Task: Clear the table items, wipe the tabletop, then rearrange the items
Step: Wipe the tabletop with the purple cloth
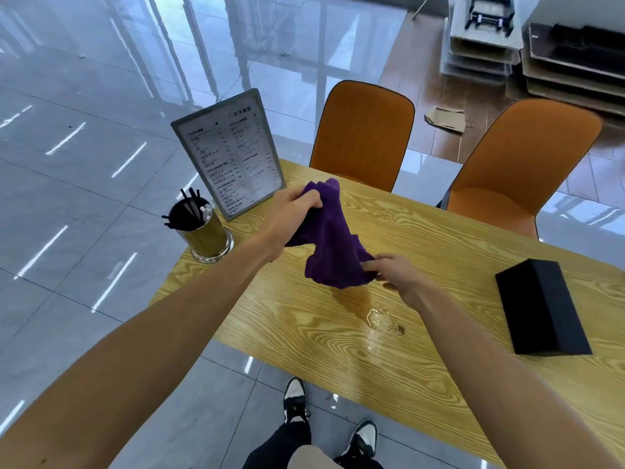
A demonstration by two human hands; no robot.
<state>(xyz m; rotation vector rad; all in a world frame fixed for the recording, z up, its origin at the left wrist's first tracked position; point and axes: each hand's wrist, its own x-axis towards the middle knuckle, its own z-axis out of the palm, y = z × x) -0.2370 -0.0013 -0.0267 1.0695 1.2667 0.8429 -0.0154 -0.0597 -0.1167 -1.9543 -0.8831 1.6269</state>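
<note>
Both hands, the left hand (297,206) and right hand (392,272), pinched the cloth (333,238) spread above mid-counter (439,238), seemingly readying it to wipe the spill (384,321) near the front edge

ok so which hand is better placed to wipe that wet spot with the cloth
Right hand, probably: it pinches the purple cloth's lower corner just above the wet patch, while the left hand holds the top, farther away.

1 purple cloth (333,238), 1 menu stand (230,152), 1 straw holder (203,228), 1 black box (541,306), 2 orange chairs (362,137), 2 hands (294,211)
</note>
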